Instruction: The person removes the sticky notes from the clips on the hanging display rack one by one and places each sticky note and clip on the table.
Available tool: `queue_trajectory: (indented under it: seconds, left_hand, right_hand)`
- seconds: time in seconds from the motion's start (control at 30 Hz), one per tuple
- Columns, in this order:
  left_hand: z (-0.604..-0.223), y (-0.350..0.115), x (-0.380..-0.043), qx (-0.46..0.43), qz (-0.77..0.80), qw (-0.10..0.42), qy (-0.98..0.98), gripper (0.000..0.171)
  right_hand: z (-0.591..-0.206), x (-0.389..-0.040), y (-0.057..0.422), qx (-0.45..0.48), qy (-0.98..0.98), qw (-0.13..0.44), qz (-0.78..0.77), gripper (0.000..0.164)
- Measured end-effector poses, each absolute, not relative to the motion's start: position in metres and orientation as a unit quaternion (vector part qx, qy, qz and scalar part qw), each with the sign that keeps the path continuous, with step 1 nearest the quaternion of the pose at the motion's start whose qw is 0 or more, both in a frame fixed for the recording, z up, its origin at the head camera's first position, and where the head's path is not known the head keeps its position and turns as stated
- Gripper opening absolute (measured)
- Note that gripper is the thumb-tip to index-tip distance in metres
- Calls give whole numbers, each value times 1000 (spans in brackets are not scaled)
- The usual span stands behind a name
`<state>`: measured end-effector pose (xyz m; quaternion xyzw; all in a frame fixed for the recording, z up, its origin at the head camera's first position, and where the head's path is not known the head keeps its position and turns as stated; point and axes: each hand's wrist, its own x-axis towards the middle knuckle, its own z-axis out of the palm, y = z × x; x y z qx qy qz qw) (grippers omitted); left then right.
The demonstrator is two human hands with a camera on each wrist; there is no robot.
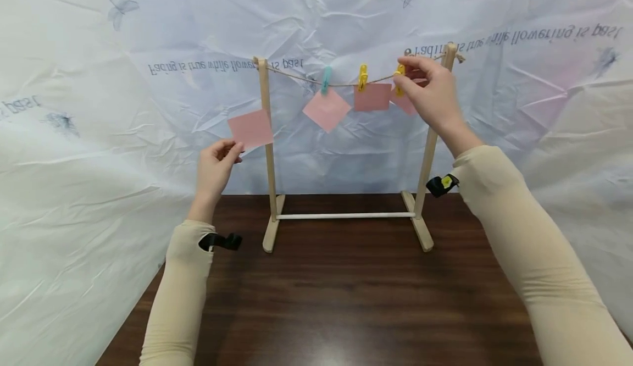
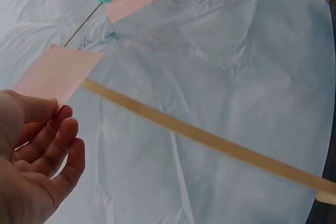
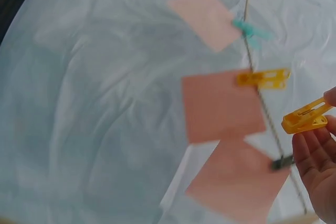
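Note:
My left hand point(image 1: 215, 165) pinches a square pink paper point(image 1: 251, 128) by its lower corner, in front of the rack's left post. A yellow clothespin point(image 3: 307, 118) is between the thumb and fingers of my right hand point(image 1: 431, 94), near the right end of the string point(image 1: 341, 85). Three pink papers hang from that string. The left paper point(image 1: 326, 110) hangs cornerwise from a teal clothespin point(image 1: 326, 80), and the middle one point(image 1: 372, 98) from another yellow clothespin point(image 1: 363, 77). The right paper point(image 3: 241, 179) hangs by a dark clothespin point(image 3: 282, 162); my right hand partly hides this paper in the head view.
The wooden rack has a left post point(image 1: 269, 162), a right post point(image 1: 427, 162) and a white crossbar point(image 1: 346, 216) low between its feet. It stands on a dark brown table point(image 1: 341, 289). A wrinkled white cloth point(image 1: 198, 20) with printed lettering and dragonflies hangs behind.

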<state>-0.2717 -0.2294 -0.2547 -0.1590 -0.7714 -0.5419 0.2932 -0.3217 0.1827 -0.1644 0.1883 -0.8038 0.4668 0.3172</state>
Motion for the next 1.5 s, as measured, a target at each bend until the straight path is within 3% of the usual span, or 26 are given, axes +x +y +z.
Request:
queue_trajectory:
  seconds: [0.53,1.13,1.5]
  left_hand:
    - [-270,-272,-257,-89,-541,284,-787,34]
    - [-333,-317,-267,-19,-490,238,-838,45]
    - [-366,-327,-277,-37,-474,230,-849,35]
  right_hand:
    - [-215,-318,269,72,-815,354,453,44]
    - [-296,-316,326,31,-855,309,416,52]
    - [-345,-310,336,-21,-880,243,408,60]
